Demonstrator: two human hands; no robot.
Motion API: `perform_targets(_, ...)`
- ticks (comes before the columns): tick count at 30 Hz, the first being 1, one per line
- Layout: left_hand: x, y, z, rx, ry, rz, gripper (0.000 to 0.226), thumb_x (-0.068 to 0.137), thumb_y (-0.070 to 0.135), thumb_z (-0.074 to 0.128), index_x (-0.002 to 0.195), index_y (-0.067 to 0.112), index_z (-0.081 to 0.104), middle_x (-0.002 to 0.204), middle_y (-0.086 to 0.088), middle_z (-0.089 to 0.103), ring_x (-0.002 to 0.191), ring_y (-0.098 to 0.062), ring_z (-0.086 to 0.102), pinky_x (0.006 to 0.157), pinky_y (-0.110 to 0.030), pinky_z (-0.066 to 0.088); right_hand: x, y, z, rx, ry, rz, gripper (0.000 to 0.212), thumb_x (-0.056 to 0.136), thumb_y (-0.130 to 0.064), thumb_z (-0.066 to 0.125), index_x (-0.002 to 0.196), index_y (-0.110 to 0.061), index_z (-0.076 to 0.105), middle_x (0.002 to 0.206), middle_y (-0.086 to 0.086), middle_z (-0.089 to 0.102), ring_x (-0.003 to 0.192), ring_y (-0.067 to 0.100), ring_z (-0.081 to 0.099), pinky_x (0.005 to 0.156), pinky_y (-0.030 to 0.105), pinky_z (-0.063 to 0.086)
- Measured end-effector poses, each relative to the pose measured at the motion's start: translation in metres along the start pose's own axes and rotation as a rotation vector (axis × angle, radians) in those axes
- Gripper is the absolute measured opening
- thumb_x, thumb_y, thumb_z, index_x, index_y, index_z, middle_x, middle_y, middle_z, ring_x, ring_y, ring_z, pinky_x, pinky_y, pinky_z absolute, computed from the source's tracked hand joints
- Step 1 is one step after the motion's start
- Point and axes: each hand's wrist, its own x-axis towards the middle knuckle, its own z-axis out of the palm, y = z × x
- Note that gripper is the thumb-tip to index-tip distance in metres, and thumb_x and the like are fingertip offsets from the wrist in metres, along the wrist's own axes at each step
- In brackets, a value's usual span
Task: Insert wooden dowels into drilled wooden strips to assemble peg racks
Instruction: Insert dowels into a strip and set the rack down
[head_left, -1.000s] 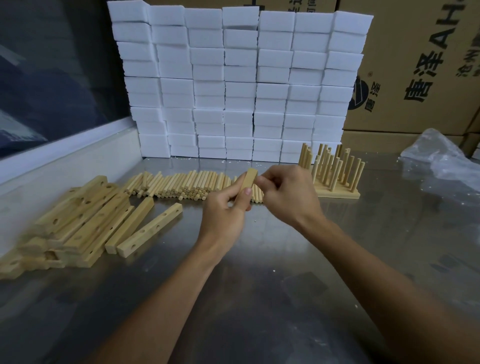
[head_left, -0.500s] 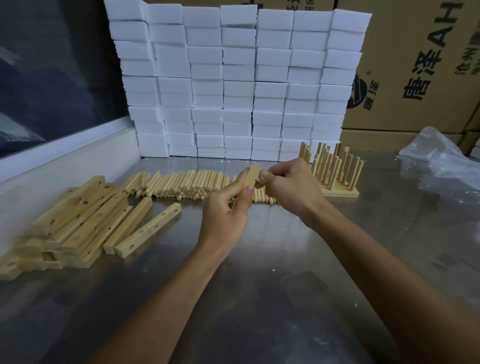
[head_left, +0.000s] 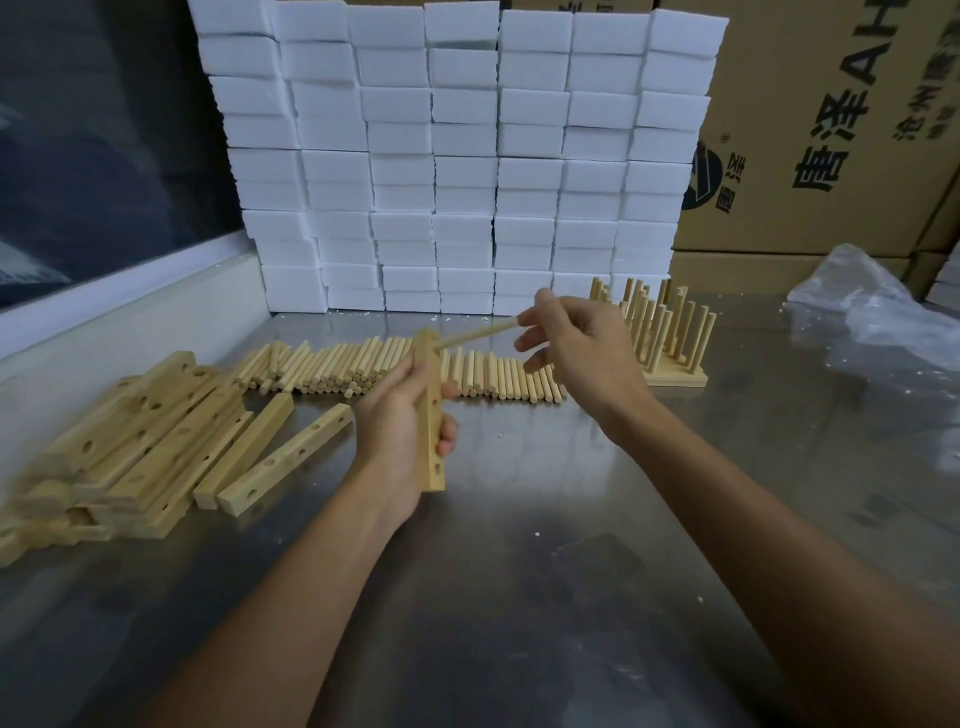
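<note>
Partly hidden: strip (head_left: 430, 415) behind left hand (head_left: 400, 415) fingers.

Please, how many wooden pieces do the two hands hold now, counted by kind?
Drilled strip, held by the left hand: 1
Dowel, pinched by the right hand: 1
Total: 2

Strip (head_left: 431, 415), dowels (head_left: 363, 366): pale matt wood. Table (head_left: 519, 597): brushed metal, dull sheen. Blocks (head_left: 457, 156): white, perhaps foam.

White foam blocks (head_left: 457, 156) are stacked in a wall at the back of the steel table (head_left: 519, 597). Printed cardboard boxes (head_left: 831, 130) stand behind them, and what looks like crumpled clear plastic (head_left: 878, 306) lies at right.
</note>
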Motion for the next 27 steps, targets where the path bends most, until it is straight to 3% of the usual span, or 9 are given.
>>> perform_targets(4, 0.007, 0.003, -0.008, -0.168, 0.013, -0.097, 0.020, 0.100, 0.015, 0.046, 0.108, 0.013, 0.063, 0.074, -0.006, 0.064, 0.043, -0.015, 0.048, 0.037, -0.021, 0.035, 0.005, 0.025, 0.000, -0.207, -0.093, 0.070, 0.021, 0.096, -0.029, 0.057, 0.093, -0.015, 0.072, 0.080, -0.002, 0.074, 0.073, 0.016, 0.070, 0.071, 0.034, 0.058)
perform_targets(7, 0.011, 0.005, -0.012, -0.245, 0.015, -0.122, 0.018, 0.100, 0.014, 0.043, 0.110, 0.011, 0.058, 0.076, -0.007, 0.062, 0.045, -0.015, 0.047, 0.039, -0.021, 0.036, 0.008, 0.047, 0.001, -0.358, -0.108, 0.088, 0.017, 0.093, -0.027, 0.061, 0.100, -0.015, 0.071, 0.092, 0.002, 0.073, 0.081, 0.014, 0.067, 0.081, 0.039, 0.057)
perform_targets(10, 0.014, 0.010, -0.015, -0.313, 0.024, -0.136, 0.019, 0.101, 0.016, 0.044, 0.115, 0.008, 0.055, 0.075, -0.007, 0.062, 0.045, -0.015, 0.047, 0.040, -0.020, 0.036, 0.012, 0.061, 0.007, -0.504, -0.091, 0.108, 0.031, 0.092, -0.030, 0.062, 0.119, -0.015, 0.065, 0.108, 0.003, 0.071, 0.087, 0.013, 0.064, 0.083, 0.035, 0.053)
perform_targets(13, 0.015, 0.012, -0.015, -0.343, 0.036, -0.153, 0.021, 0.101, 0.016, 0.046, 0.117, 0.007, 0.055, 0.075, -0.007, 0.063, 0.046, -0.014, 0.048, 0.040, -0.019, 0.037, 0.017, 0.073, 0.016, -0.654, -0.146, 0.164, 0.046, 0.094, -0.039, 0.058, 0.134, -0.014, 0.056, 0.125, 0.010, 0.062, 0.111, 0.027, 0.060, 0.098, 0.045, 0.050)
perform_targets(16, 0.014, 0.011, -0.016, -0.348, 0.052, -0.164, 0.023, 0.101, 0.016, 0.046, 0.119, 0.006, 0.055, 0.077, -0.008, 0.063, 0.046, -0.014, 0.048, 0.040, -0.019, 0.037, 0.022, 0.079, 0.021, -0.716, -0.185, 0.235, 0.039, 0.099, -0.043, 0.047, 0.109, -0.009, 0.064, 0.113, 0.017, 0.064, 0.107, 0.034, 0.062, 0.094, 0.049, 0.053)
perform_targets(19, 0.013, 0.011, -0.015, -0.344, 0.050, -0.164, 0.021, 0.101, 0.016, 0.046, 0.116, 0.007, 0.056, 0.077, -0.007, 0.064, 0.047, -0.014, 0.048, 0.040, -0.020, 0.038, 0.025, 0.082, 0.022, -0.686, -0.090, 0.234, 0.041, 0.101, -0.036, 0.043, 0.088, -0.004, 0.065, 0.098, 0.018, 0.067, 0.092, 0.033, 0.066, 0.085, 0.048, 0.056)
perform_targets(22, 0.012, 0.011, -0.014, -0.348, 0.044, -0.156, 0.018, 0.101, 0.015, 0.045, 0.111, 0.010, 0.058, 0.075, -0.007, 0.064, 0.047, -0.015, 0.048, 0.040, -0.020, 0.038, 0.028, 0.082, 0.018, -0.695, -0.008, 0.257, 0.030, 0.099, -0.025, 0.045, 0.090, -0.004, 0.064, 0.090, 0.015, 0.067, 0.086, 0.031, 0.066, 0.082, 0.047, 0.057)
perform_targets(27, 0.009, 0.011, -0.012, -0.343, 0.040, -0.160, 0.017, 0.101, 0.014, 0.044, 0.107, 0.013, 0.060, 0.076, -0.007, 0.063, 0.047, -0.015, 0.047, 0.040, -0.020, 0.037, 0.030, 0.087, 0.009, -0.746, -0.028, 0.252, 0.011, 0.092, -0.009, 0.057, 0.097, -0.004, 0.066, 0.091, 0.013, 0.067, 0.087, 0.030, 0.066, 0.081, 0.045, 0.058)
